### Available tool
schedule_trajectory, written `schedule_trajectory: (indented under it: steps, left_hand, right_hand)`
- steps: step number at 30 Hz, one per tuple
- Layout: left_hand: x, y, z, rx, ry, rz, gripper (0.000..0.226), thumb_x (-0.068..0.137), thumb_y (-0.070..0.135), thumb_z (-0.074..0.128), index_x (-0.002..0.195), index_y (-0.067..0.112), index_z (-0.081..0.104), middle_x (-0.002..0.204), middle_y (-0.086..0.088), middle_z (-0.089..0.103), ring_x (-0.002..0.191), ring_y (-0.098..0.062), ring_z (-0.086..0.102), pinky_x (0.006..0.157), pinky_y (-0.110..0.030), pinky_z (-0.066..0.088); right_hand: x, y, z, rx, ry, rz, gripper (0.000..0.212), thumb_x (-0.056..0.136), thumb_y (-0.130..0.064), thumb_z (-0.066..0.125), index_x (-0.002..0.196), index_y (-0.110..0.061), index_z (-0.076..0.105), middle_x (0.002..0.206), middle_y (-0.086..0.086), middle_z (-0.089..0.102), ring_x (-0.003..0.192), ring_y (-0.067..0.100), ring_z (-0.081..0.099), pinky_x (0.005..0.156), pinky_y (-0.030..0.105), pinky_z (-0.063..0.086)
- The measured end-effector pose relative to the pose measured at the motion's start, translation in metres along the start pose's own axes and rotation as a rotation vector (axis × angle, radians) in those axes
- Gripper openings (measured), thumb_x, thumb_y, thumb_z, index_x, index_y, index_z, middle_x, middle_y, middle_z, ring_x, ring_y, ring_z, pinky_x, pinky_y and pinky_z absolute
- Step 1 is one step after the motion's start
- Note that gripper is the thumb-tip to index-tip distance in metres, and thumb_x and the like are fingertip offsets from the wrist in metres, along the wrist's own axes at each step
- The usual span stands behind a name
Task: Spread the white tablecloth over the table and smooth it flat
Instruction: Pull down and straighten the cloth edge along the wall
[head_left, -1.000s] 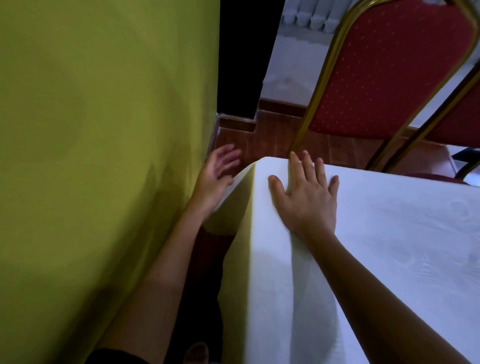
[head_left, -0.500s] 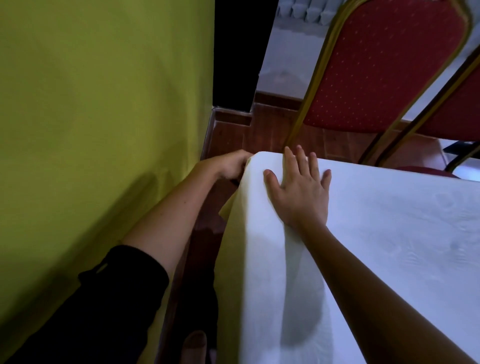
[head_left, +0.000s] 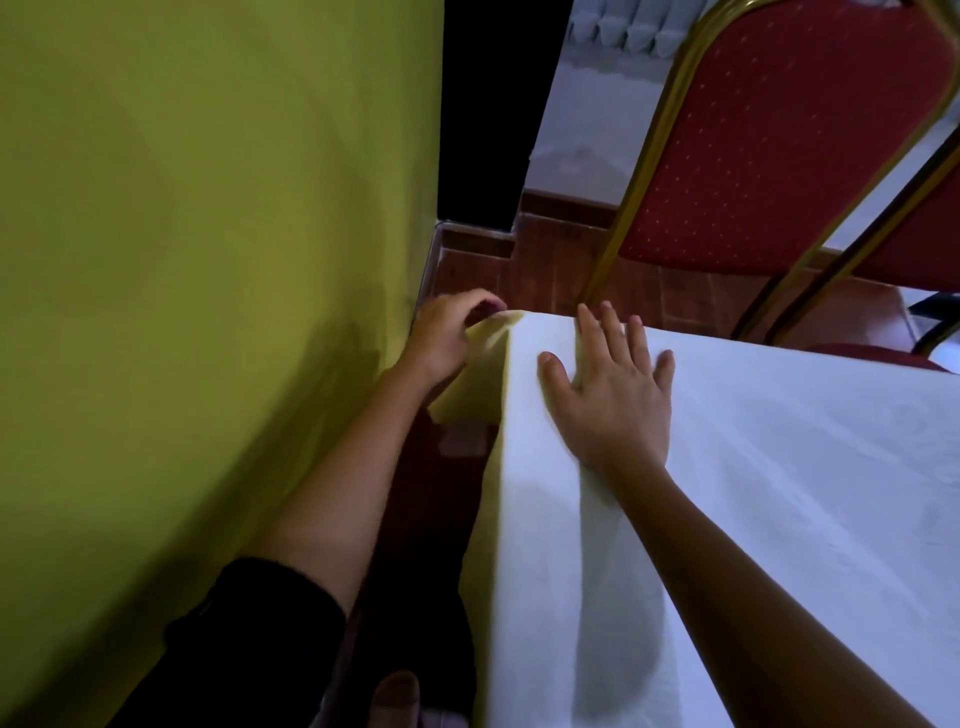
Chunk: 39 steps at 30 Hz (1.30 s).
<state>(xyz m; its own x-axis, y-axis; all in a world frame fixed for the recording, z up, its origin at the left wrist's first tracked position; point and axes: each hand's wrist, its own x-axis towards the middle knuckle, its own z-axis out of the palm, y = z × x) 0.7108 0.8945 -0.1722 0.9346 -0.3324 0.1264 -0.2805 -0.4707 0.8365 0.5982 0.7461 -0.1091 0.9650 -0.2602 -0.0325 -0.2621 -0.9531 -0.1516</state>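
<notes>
The white tablecloth (head_left: 779, 467) covers the table top and hangs down over its left side. My right hand (head_left: 613, 395) lies flat on the cloth near the far left corner, fingers spread, pressing it down. My left hand (head_left: 447, 338) is beside that corner, in the gap by the wall, with its fingers closed on the hanging corner flap of the cloth, which it holds pulled out to the left. The table itself is hidden under the cloth.
A yellow-green wall (head_left: 208, 312) stands close along the table's left side, leaving a narrow gap of dark floor. Red padded chairs with gold frames (head_left: 769, 145) stand just beyond the table's far edge. My foot (head_left: 395, 696) shows at the bottom.
My left hand went from open by the wall to the table corner and took hold of the hanging cloth flap, pulling it outward. My right hand stayed flat near the corner.
</notes>
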Motion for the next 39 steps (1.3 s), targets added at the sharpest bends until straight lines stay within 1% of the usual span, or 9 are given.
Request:
schedule_trajectory:
  steps: [4, 6, 9, 12, 15, 19, 26, 30, 39]
  left_hand:
    - [-0.027, 0.006, -0.009, -0.396, -0.112, -0.136, 0.053, 0.065, -0.012, 0.060, 0.109, 0.015, 0.051, 0.108, 0.002, 0.059, 0.104, -0.001, 0.055, 0.090, -0.012, 0.042]
    - [-0.026, 0.005, 0.001, -0.293, -0.203, -0.128, 0.051, 0.070, -0.016, 0.057, 0.110, 0.016, 0.055, 0.102, 0.006, 0.060, 0.095, 0.004, 0.056, 0.083, -0.010, 0.044]
    - [-0.033, -0.008, 0.019, -0.135, 0.002, -0.095, 0.026, 0.081, -0.010, 0.051, 0.092, 0.009, 0.064, 0.082, 0.000, 0.062, 0.077, -0.010, 0.056, 0.070, -0.023, 0.042]
    - [-0.054, -0.032, 0.037, 0.039, 0.143, -0.101, 0.021, 0.086, 0.003, 0.047, 0.088, 0.008, 0.067, 0.080, -0.011, 0.067, 0.076, -0.025, 0.060, 0.073, -0.035, 0.048]
    - [-0.057, -0.025, 0.043, 0.183, 0.195, -0.384, 0.032, 0.087, 0.005, 0.046, 0.106, 0.020, 0.067, 0.099, -0.012, 0.071, 0.093, -0.031, 0.064, 0.081, -0.033, 0.044]
    - [-0.052, 0.027, 0.031, -0.432, 0.350, -0.556, 0.039, 0.095, 0.008, 0.045, 0.135, 0.011, 0.047, 0.133, -0.007, 0.056, 0.123, -0.023, 0.051, 0.098, -0.025, 0.037]
    - [-0.144, 0.102, 0.033, -0.262, -0.012, -0.372, 0.061, 0.101, 0.020, 0.036, 0.150, 0.011, 0.001, 0.157, -0.008, 0.018, 0.142, -0.021, 0.024, 0.111, -0.025, 0.021]
    - [-0.225, 0.115, 0.036, -0.011, 0.002, -0.335, 0.058, 0.102, 0.024, 0.031, 0.151, 0.011, 0.003, 0.158, -0.008, 0.014, 0.143, -0.020, 0.022, 0.107, -0.019, 0.017]
    - [-0.422, 0.165, 0.044, 0.007, -0.009, -0.432, 0.054, 0.102, 0.026, 0.027, 0.151, 0.015, 0.006, 0.156, -0.007, 0.024, 0.141, -0.023, 0.029, 0.111, -0.028, 0.024]
  right_hand:
    - [0.002, -0.002, 0.001, -0.008, 0.003, 0.005, 0.069, 0.091, -0.061, 0.016, 0.151, -0.028, 0.014, 0.162, -0.002, 0.009, 0.150, 0.024, 0.001, 0.118, 0.052, 0.001]
    - [0.002, -0.002, 0.000, -0.001, 0.007, 0.006, 0.069, 0.091, -0.060, 0.017, 0.152, -0.028, 0.014, 0.162, -0.002, 0.009, 0.150, 0.024, 0.001, 0.118, 0.052, 0.002]
    - [0.002, -0.001, -0.001, 0.003, 0.010, 0.005, 0.068, 0.092, -0.059, 0.019, 0.152, -0.027, 0.015, 0.162, -0.002, 0.010, 0.150, 0.023, 0.002, 0.118, 0.052, 0.002]
    - [0.002, -0.003, -0.001, -0.007, -0.007, 0.007, 0.067, 0.093, -0.059, 0.020, 0.152, -0.027, 0.014, 0.162, -0.002, 0.009, 0.150, 0.024, 0.001, 0.117, 0.052, 0.001]
    - [0.015, -0.002, -0.003, -0.035, -0.069, -0.012, 0.068, 0.095, -0.057, 0.019, 0.153, -0.025, 0.005, 0.162, 0.000, -0.001, 0.149, 0.025, -0.005, 0.116, 0.054, -0.002]
    - [0.028, 0.008, -0.008, 0.041, -0.303, -0.046, 0.071, 0.097, -0.054, 0.021, 0.152, -0.018, -0.007, 0.161, 0.002, -0.015, 0.148, 0.025, -0.015, 0.117, 0.054, -0.007]
    - [-0.115, 0.014, -0.009, -0.049, -0.177, 0.007, 0.066, 0.098, -0.052, 0.010, 0.152, -0.018, -0.009, 0.161, 0.003, -0.013, 0.148, 0.025, -0.014, 0.118, 0.052, -0.004]
    - [-0.201, 0.025, -0.011, 0.013, -0.225, -0.037, 0.065, 0.099, -0.049, 0.015, 0.152, -0.017, -0.006, 0.162, 0.003, -0.010, 0.148, 0.024, -0.012, 0.118, 0.052, -0.002]
    - [-0.405, 0.056, -0.001, -0.001, -0.301, -0.206, 0.067, 0.096, -0.053, 0.008, 0.151, -0.020, -0.012, 0.160, 0.000, -0.016, 0.147, 0.023, -0.017, 0.116, 0.052, -0.007]
